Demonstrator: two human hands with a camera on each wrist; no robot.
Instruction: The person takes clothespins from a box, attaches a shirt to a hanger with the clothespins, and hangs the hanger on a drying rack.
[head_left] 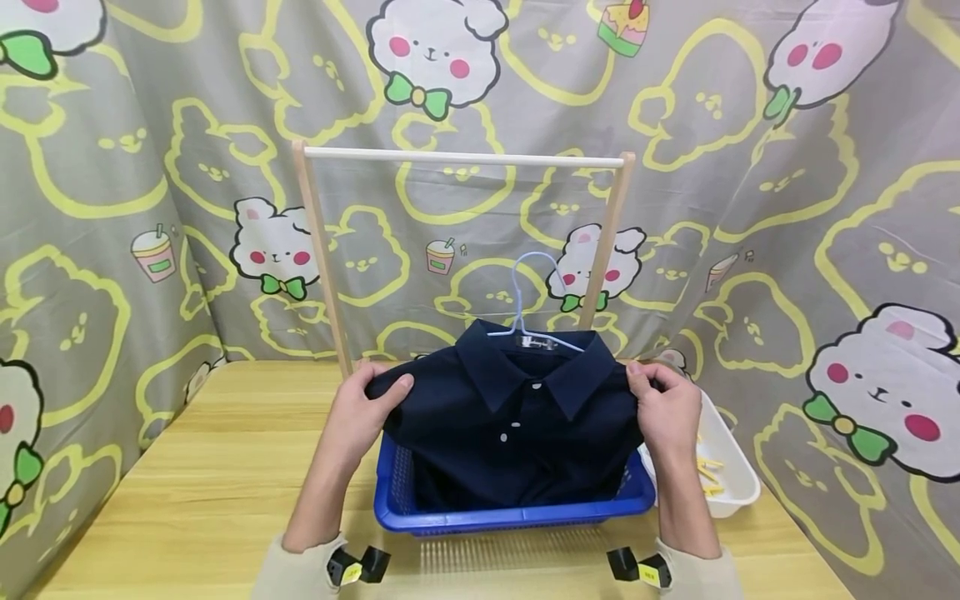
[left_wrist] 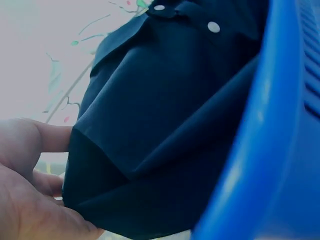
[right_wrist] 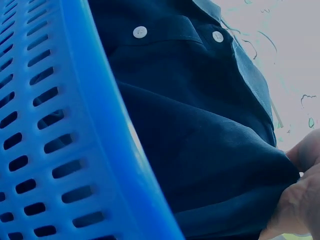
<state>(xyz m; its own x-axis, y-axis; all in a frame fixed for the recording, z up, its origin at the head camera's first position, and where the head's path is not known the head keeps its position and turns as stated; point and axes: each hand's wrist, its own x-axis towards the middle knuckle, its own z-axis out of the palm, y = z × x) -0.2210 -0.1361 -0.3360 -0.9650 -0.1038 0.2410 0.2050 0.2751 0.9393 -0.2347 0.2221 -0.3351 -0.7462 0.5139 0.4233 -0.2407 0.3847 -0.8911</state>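
A dark navy collared shirt (head_left: 457, 417) with white buttons is spread between both hands, its lower part down in a blue basket (head_left: 517, 518). My left hand (head_left: 367, 410) pinches the shirt near one shoulder, thumb on top. On the other side my right hand (head_left: 666, 408) pinches the opposite shoulder the same way. A light blue hanger (head_left: 517, 292) sits inside the collar, its hook standing up above the neck opening. The hanger's arms are mostly hidden under the cloth. In the left wrist view the fingers (left_wrist: 52, 137) hold the shirt's edge.
Behind the basket stands a rack with wooden posts (head_left: 322, 258) and a white bar (head_left: 465, 157). To the right, partly behind my right arm, a white tray (head_left: 738, 467) holds several yellow clothespins (head_left: 708, 475). All stand on a wooden table (head_left: 217, 467) before a patterned curtain (head_left: 465, 75).
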